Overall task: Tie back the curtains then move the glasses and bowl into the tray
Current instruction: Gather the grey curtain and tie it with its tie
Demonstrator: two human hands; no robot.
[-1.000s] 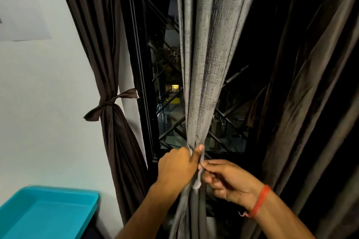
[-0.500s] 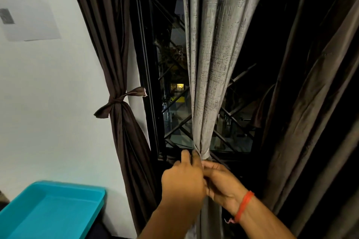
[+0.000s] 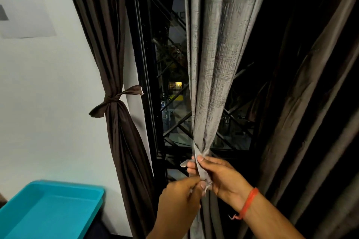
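The right hand (image 3: 221,178) pinches a grey tie strip (image 3: 201,167) between thumb and fingers, just below the point where the grey curtain (image 3: 211,64) is gathered into a narrow bundle. The strip passes around the bundle at that point; one short frayed end projects to the left of the fingers. A red thread band (image 3: 248,203) sits on the right wrist.

The left hand (image 3: 180,200) is below and to the left, fingers curled, pinching the lower end of the same strip next to the right palm. The two hands almost touch.

The grey curtain hangs in front of a dark window (image 3: 171,93) with a diagonal metal grille. To its right hangs a dark brown curtain (image 3: 310,103), loose. To its left, a second brown curtain (image 3: 114,64) is already bound with a knotted brown tieback (image 3: 112,101) against the white wall.

The turquoise tray (image 3: 48,211) is at lower left, well apart from both hands. A printed sheet (image 3: 25,9) is fixed to the wall at upper left.
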